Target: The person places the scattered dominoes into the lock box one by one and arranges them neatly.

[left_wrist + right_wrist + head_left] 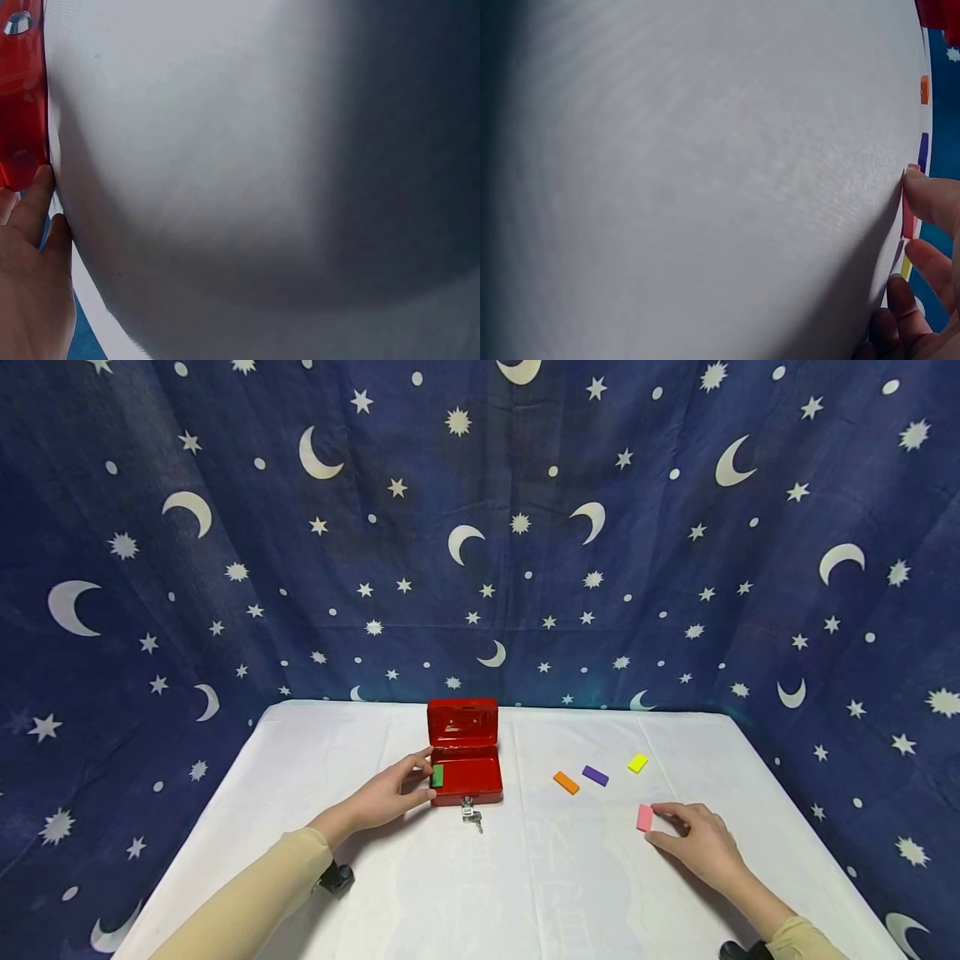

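Observation:
A small red cash box stands with its lid raised and a green block inside at its left end. My left hand holds the box's left end, thumb at the front corner and fingers farther back. In the left wrist view, a fingertip rests right at the corner of the red box. Over on the right, my right hand pinches a pink block between thumb and index finger. The right wrist view shows the pink block edge-on between those fingertips, low over the white cloth.
Between box and right hand lie an orange block, a purple block and a yellow block. Keys hang from the box's front lock. A dark blue star-and-moon curtain surrounds the white-covered table.

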The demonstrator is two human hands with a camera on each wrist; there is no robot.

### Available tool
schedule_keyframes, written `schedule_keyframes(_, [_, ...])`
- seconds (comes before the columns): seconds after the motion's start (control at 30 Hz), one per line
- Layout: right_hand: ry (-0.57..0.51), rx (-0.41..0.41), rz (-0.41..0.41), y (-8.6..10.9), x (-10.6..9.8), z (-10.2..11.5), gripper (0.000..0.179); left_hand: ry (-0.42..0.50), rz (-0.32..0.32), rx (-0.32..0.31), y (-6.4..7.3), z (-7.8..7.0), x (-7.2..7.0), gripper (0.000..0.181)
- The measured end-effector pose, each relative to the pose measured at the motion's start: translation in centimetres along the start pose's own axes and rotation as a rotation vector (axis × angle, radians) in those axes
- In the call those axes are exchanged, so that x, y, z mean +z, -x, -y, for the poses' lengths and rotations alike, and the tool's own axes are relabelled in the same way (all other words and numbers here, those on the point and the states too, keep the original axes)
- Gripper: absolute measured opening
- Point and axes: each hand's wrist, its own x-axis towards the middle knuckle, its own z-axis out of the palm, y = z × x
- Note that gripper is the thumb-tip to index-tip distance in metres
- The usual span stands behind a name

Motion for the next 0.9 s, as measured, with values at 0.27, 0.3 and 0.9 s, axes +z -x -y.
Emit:
schedule_keyframes(0.27, [-0.075, 0.043, 0.037, -0.09, -0.31, 0.11, 0.065, 0.011, -0.005, -0.008, -0.02, -0.03, -0.02, 0.033])
schedule_keyframes(0.3, [-0.077, 0.047, 0.038, -0.08, -0.31, 0.16, 0.065, 0.011, -0.005, -0.008, -0.03, -0.03, -0.01, 0.032])
schedule_keyframes(0.9, [-0.083, 0.081, 0.019, -0.38, 0.14, 0.0, 0.062, 0.013, -0.008, -0.011, 0.0, 0.04, 0.14, 0.032])
